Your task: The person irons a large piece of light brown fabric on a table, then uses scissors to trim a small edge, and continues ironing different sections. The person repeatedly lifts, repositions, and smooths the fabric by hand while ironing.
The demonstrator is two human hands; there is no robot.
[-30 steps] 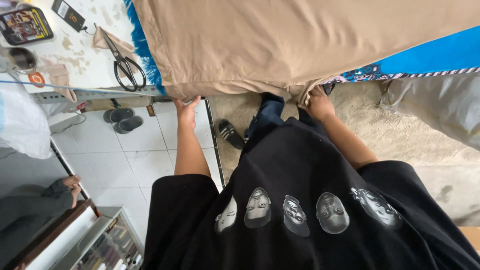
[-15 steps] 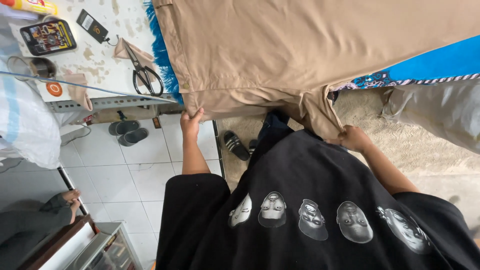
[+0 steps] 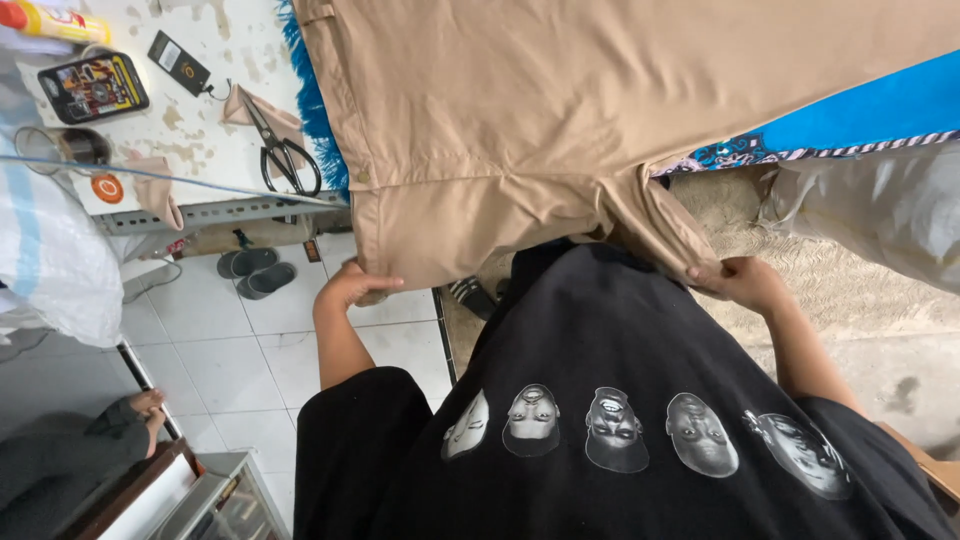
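Trousers (image 3: 560, 120), tan, lie spread across the table and hang over its near edge. From the head view, the left hand (image 3: 362, 285) pinches one hanging hem, fingers closed on the cloth; the right hand (image 3: 740, 282) grips the other leg's end, though its fingertips are partly hidden. Scissors (image 3: 285, 155) rest on the white tabletop (image 3: 215, 40) nearby.

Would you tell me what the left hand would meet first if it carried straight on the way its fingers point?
The left hand already grips the hem of the tan garment; pushing on, it would probably only meet more of that cloth.
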